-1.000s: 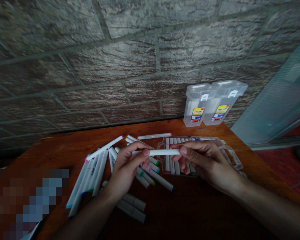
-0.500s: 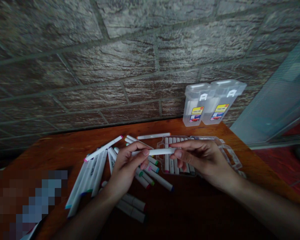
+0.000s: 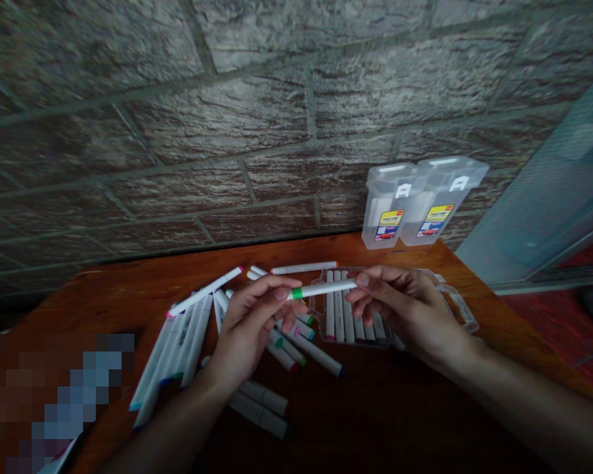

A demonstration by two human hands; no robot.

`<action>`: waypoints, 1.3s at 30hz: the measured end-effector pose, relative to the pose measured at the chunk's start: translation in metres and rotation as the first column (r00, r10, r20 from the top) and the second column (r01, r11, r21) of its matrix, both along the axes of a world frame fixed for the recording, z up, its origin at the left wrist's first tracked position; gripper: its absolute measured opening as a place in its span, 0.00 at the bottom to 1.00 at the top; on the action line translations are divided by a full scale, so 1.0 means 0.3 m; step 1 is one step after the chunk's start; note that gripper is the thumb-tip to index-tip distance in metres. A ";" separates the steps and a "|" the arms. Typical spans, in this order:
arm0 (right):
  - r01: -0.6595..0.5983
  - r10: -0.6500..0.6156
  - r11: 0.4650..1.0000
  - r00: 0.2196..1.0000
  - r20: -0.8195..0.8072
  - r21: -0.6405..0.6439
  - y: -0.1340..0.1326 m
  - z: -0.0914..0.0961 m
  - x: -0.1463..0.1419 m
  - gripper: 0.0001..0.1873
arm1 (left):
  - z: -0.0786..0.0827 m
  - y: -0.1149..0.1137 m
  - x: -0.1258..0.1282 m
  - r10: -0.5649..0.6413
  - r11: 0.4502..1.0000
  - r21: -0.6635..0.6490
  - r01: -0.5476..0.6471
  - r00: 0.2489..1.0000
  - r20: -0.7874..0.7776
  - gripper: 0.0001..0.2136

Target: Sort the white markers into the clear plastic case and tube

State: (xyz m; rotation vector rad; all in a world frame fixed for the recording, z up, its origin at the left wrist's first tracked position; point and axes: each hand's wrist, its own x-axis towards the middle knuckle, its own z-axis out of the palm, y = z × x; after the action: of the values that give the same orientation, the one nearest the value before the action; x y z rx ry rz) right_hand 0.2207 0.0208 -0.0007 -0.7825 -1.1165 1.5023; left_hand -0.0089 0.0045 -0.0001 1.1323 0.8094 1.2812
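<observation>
A white marker (image 3: 326, 288) with a green band lies level between my two hands, above the table. My left hand (image 3: 254, 316) pinches its left end between thumb and fingers, just beside the green band. With thumb and fingertips my right hand (image 3: 400, 299) grips the other end. Beneath the right hand lies an open clear plastic case (image 3: 317, 304) with a row of white markers (image 3: 338, 309) in it; the hand hides part of the case. Several loose markers (image 3: 192, 336) with coloured ends are spread under and left of my left hand.
Two clear plastic boxes (image 3: 385, 214) with yellow and blue labels stand against the stone wall (image 3: 257, 105) at the back right. An orange-ended marker (image 3: 304, 268) lies near the table's (image 3: 128, 273) back. A blurred-out patch covers the lower left.
The held marker's green band has come into view by my left fingers. My right hand has shifted slightly right along the marker, whose right end has risen a little.
</observation>
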 end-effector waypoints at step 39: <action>-0.007 -0.020 0.986 0.987 -0.159 -0.164 0.022 -0.005 0.003 0.12 | -0.011 -0.001 -0.007 -0.085 0.996 -0.018 0.088 0.988 0.126 0.12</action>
State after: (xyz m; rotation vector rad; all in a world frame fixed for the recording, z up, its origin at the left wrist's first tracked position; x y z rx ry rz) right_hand 0.2217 0.0273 -0.0021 -0.7611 -0.8779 1.6369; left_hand -0.0111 0.0042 -0.0035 1.0466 0.6735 1.2541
